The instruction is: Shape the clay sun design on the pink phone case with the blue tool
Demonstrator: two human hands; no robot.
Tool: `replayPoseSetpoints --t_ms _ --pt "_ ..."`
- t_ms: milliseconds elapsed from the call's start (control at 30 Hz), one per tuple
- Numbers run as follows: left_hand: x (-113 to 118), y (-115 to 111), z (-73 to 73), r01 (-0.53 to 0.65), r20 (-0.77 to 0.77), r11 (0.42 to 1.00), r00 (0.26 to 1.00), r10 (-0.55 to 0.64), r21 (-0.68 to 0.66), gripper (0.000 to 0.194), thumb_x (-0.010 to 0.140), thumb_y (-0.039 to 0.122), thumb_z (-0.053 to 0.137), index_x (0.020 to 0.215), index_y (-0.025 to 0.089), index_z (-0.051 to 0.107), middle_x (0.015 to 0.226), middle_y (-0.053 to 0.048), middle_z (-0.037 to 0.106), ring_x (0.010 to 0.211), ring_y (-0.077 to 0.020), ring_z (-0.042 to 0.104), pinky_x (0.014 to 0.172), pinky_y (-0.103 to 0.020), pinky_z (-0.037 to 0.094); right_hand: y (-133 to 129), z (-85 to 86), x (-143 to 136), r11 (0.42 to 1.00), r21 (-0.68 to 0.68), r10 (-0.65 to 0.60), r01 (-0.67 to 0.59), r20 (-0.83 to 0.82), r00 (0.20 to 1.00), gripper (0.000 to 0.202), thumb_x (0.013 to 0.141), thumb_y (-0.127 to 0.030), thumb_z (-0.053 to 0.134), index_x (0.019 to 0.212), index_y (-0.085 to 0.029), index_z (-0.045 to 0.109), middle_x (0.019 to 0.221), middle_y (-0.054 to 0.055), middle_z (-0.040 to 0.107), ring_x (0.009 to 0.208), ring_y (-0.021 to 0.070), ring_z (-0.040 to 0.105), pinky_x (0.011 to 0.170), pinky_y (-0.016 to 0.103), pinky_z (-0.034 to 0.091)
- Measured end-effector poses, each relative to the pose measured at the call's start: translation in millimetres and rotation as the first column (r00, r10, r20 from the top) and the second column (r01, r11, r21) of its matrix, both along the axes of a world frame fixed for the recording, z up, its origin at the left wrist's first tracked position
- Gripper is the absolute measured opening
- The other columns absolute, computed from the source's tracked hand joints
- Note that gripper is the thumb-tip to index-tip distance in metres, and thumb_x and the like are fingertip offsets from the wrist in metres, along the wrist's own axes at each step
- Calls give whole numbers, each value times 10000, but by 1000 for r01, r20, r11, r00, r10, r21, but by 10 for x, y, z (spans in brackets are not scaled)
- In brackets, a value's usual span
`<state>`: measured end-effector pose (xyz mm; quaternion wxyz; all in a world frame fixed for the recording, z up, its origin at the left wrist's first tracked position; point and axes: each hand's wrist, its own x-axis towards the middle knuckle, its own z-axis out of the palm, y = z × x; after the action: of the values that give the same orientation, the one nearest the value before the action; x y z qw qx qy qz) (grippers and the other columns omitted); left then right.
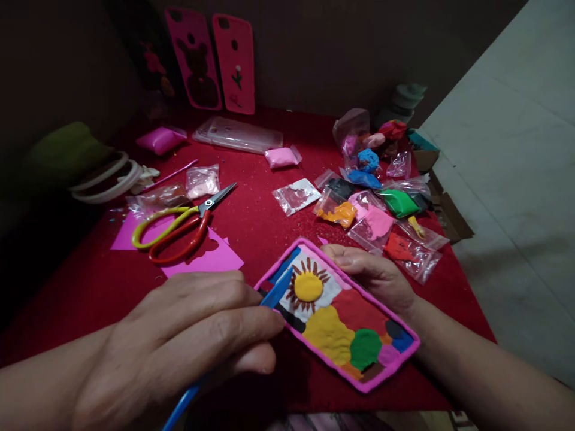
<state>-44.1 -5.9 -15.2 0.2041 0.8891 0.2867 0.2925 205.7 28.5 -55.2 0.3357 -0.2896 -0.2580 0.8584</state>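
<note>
My right hand [375, 272] grips the far right edge of a phone case [341, 314] covered in coloured clay patches with a pink clay rim. A yellow clay sun [308, 287] with brown rays sits on its white patch. Between the fingers of my left hand [193, 335] is a blue clay modelling tool [276, 291]. Its tip rests at or just over the white patch, left of the sun's rays; whether it touches I cannot tell. The tool's other end sticks out below my hand, and its middle is hidden by my fingers.
Scissors [197, 224] with yellow and red handles lie on pink paper [220, 257] at left. Several bags of clay [372, 221] cover the right side of the red tablecloth [251, 203]. Decorated cases [236, 63] lean at the back, behind a clear case [238, 134].
</note>
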Motion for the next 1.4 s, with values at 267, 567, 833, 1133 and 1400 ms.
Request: replayPoseSetpoints --t_ms 267,567,833,1133,1400 --pt "-24 62 5 48 23 999 999 -47 -7 402 884 302 624 1285 303 592 734 -62 713 616 -235 662 522 -309 443 -7 -43 5 1000 -5 12 -12 -19 1000 183 725 -242 635 628 -168 498 595 -22 433 539 107 393 572 235 347" --pt "192 -173 -119 -220 329 940 895 301 -261 263 858 525 621 1017 338 717 687 -42 674 751 -238 686 631 -275 534 -15 -39 9 1000 -16 25 -26 -46 999 122 724 -227 633 665 -156 553 602 -8 490 540 112 440 575 233 363" --pt "146 -214 -144 -190 165 982 968 186 5 342 890 590 523 969 314 709 715 -12 688 793 -194 704 624 -223 561 -13 -25 9 1000 -26 10 -10 -23 1000 133 718 -224 639 653 -151 548 593 -7 492 530 110 436 565 232 355" --pt "104 -11 33 -87 -34 983 995 94 163 215 1008 337 438 992 238 628 739 -7 676 654 -128 663 553 -233 470 -12 -28 11 999 -29 27 -28 -28 999 130 728 -227 628 658 -155 544 593 -11 472 530 107 422 570 231 357" --pt "124 -73 -23 -155 -50 958 984 171 242 223 1002 362 453 958 250 641 745 12 679 662 -119 658 617 -247 473 -18 4 11 999 -28 34 -34 -11 999 129 718 -219 632 655 -155 540 600 -11 468 542 109 429 573 228 353"
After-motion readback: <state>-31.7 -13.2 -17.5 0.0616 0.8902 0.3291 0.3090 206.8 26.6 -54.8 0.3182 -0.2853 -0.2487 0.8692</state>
